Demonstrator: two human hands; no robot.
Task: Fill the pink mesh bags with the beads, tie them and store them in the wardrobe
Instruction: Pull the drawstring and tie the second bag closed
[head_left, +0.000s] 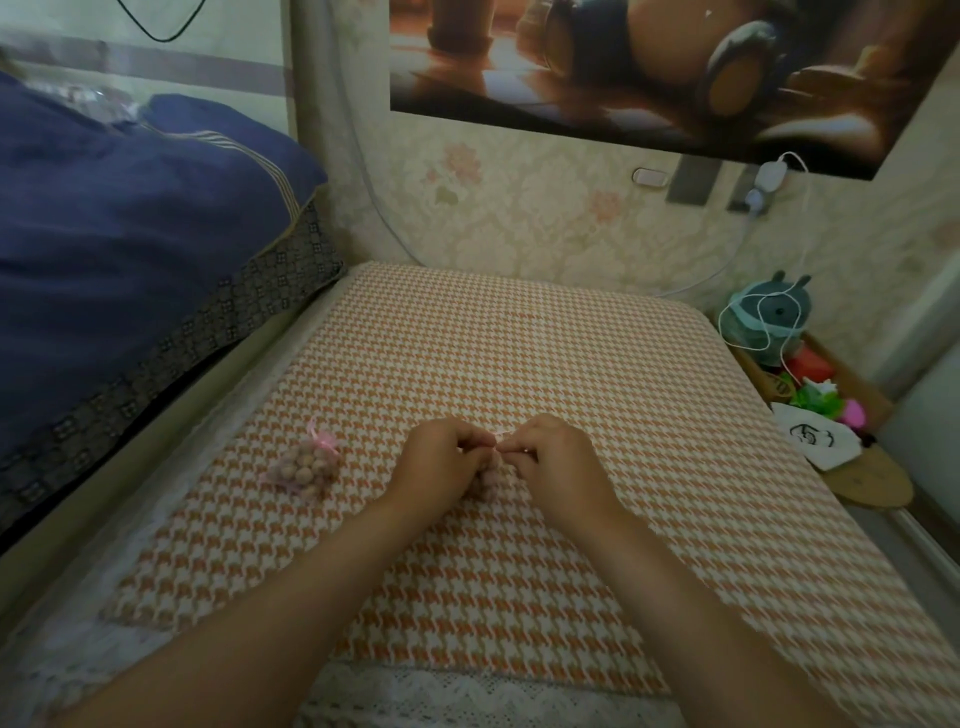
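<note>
A pink mesh bag (305, 466) full of tan beads lies tied with a pink ribbon on the orange houndstooth cloth (519, 353), left of my hands. A second bead-filled mesh bag (490, 480) sits between my hands, mostly hidden by them. My left hand (441, 462) and my right hand (558, 460) each pinch an end of its thin pink ribbon (500, 435) above the bag's neck. No loose beads show.
A bed with a dark blue quilt (130, 234) rises along the left. At the right edge a low shelf holds a teal plush (769, 317), a white cable, colourful toys and a white pouch (815, 439). The papered wall (545, 218) stands behind.
</note>
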